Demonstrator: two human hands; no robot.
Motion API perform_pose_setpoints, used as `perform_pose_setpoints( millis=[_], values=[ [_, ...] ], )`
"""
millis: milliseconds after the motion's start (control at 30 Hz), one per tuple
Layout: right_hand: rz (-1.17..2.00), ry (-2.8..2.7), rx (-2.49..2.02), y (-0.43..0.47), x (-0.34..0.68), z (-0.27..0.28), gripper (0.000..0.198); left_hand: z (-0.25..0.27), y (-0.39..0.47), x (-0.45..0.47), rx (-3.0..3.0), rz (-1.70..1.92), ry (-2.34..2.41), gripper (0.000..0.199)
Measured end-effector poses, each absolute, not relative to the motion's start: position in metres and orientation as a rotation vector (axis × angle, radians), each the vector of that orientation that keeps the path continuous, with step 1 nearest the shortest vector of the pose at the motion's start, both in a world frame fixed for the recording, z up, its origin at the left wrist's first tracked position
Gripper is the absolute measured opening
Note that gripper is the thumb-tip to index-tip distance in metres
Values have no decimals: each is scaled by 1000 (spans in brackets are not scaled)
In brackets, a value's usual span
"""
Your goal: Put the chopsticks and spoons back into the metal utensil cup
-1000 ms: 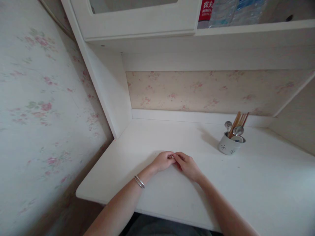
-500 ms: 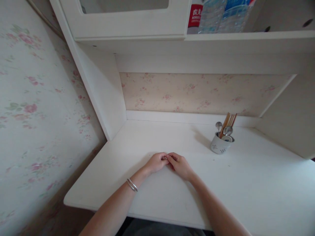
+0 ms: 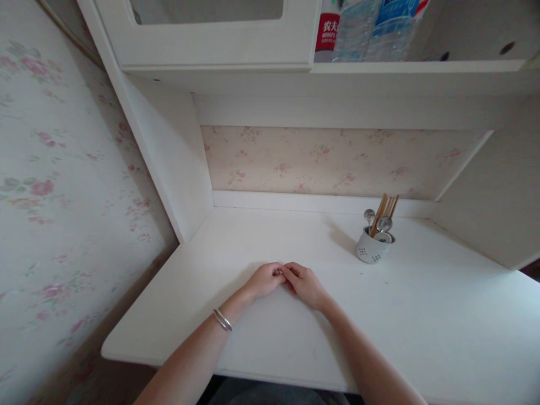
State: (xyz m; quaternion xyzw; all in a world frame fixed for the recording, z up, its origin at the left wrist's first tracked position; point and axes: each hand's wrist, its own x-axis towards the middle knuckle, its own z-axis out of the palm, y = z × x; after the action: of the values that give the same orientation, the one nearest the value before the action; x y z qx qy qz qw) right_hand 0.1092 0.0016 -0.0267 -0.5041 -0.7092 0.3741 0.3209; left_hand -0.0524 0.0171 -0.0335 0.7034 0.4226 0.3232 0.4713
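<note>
The left hand (image 3: pixel 264 279) and right hand (image 3: pixel 307 286) meet fingers to fingers over the desk (image 3: pixel 442 315), well in from its front edge. Each grip is curled, and I can't tell whether anything is pinched inside. White desktop stretches from them to the perforated utensil holder (image 3: pixel 370 251), farther back and rightward. The holder hides the lower ends of its chopsticks (image 3: pixel 381 210); overhead, plastic bottles (image 3: pixel 354 35) are cut off.

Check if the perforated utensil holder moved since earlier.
No. The perforated utensil holder keeps its place in front of the white back ledge; only the camera view shifted.
</note>
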Motion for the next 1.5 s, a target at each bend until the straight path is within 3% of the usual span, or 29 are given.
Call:
perform_pose_setpoints(
  millis=[1500],
  values=[
    [952, -1902, -1322, 2, 109, -26, 39, -35, 17, -52, 1731, 796, 1029, 23]
  ],
)
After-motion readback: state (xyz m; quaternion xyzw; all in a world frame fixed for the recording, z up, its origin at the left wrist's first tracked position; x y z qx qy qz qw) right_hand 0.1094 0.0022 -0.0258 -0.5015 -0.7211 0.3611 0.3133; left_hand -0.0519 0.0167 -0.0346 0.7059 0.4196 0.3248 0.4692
